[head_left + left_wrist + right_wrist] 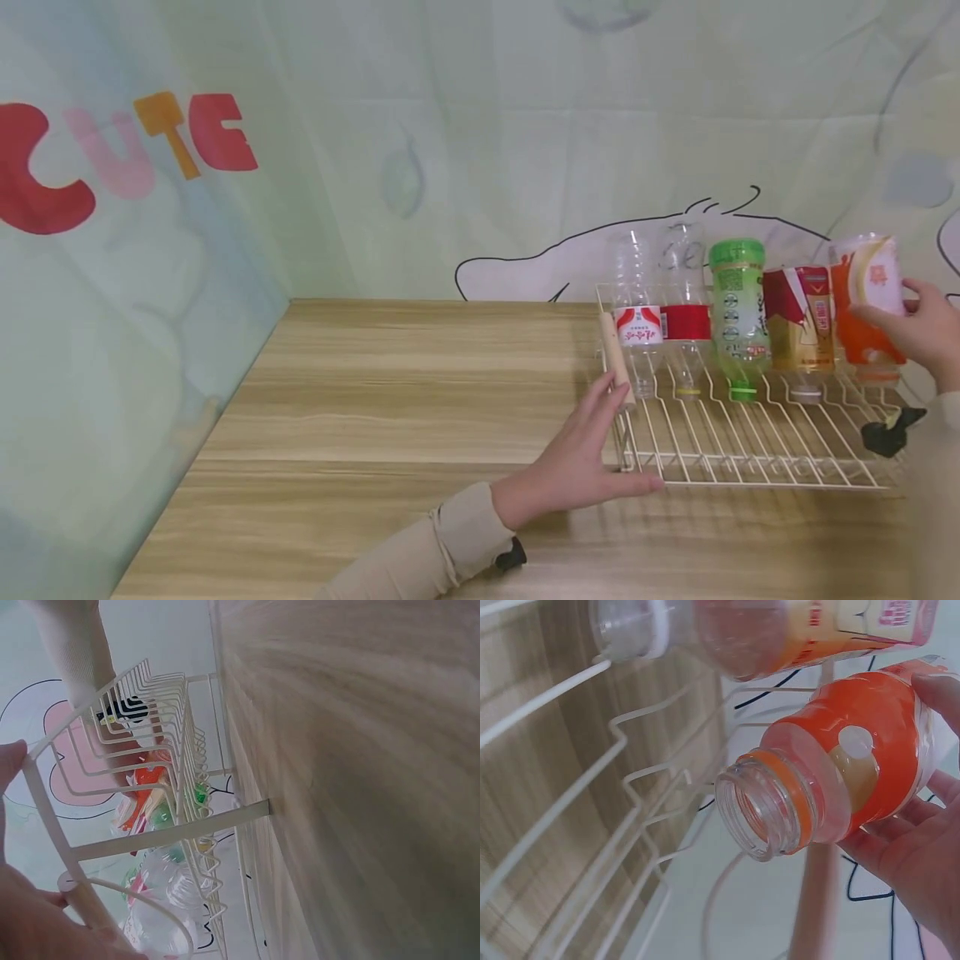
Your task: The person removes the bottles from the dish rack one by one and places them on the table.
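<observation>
At the right end of the rack, my right hand holds a clear plastic bottle with an orange-and-white label, neck downward. In the right wrist view its uncapped mouth points at the wires, with my thumb and fingers on either side of the label. My left hand is at the left end of the white wire dish rack. Its fingers touch the wooden handle, and the thumb stretches along the front rim. The left wrist view shows that thumb at the rack's top corner.
Several upside-down bottles lean in the rack: a red-and-white-labelled one, a red-labelled one, a green one and a red-and-gold one. The wood-grain table meets a printed curtain behind.
</observation>
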`<state>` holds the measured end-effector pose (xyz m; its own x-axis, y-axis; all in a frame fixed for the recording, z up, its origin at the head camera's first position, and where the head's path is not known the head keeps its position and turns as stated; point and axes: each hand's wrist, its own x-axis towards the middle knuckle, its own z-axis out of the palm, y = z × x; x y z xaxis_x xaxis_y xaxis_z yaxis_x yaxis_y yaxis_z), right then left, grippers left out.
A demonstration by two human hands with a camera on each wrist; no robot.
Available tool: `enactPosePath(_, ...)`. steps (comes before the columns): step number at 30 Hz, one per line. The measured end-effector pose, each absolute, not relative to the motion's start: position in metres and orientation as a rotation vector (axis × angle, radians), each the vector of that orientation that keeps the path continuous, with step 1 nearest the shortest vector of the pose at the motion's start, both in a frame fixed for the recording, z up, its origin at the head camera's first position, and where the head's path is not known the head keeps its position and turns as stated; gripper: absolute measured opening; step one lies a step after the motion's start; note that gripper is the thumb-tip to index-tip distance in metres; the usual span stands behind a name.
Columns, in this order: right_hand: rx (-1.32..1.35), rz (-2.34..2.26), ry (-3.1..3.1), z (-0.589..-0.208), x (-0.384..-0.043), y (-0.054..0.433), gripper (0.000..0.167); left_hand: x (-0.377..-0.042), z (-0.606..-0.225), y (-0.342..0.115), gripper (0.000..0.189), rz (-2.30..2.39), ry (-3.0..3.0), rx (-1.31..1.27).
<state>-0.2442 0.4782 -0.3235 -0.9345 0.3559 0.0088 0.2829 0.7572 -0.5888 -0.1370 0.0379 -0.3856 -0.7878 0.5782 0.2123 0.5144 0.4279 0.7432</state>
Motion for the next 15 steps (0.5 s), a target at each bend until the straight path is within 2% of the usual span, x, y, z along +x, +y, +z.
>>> enactPosePath(4,-0.501,0.94,-2.792,-0.319,-0.248,0.483,0.102,-0.139,-0.382,0.035,0.099,1.298,2.603,1.0)
enactPosePath(9,-0.524,1.041,-2.693,-0.296,-0.239,0.464,0.092,-0.142,-0.374,0.027,0.1,1.297,2.63,0.981)
enactPosePath(15,-0.474,0.858,-2.677,-0.281,-0.242,0.464,0.085,-0.145,-0.363,0.016,0.103,1.297,2.662,0.948)
